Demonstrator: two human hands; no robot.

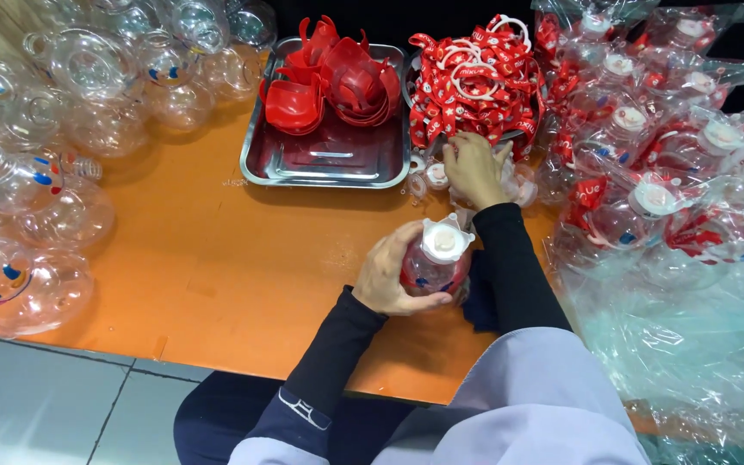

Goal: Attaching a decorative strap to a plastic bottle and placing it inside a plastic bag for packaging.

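Observation:
My left hand (387, 274) grips a clear round bottle (435, 263) with a red insert and a white cap, held upright near the front of the orange table (217, 250). My right hand (475, 168) reaches forward, fingers curled down among small white caps (435, 175) lying at the foot of a heap of red and white straps (475, 82). Whether its fingers hold a cap is hidden. Both arms wear black sleeves.
A steel tray (329, 159) holds several red plastic inserts (337, 82). Clear empty round bottles (53, 164) crowd the table's left side. Finished bottles in clear plastic bags (656, 172) pile up on the right. Grey floor tiles (45, 405) lie below the table's front edge.

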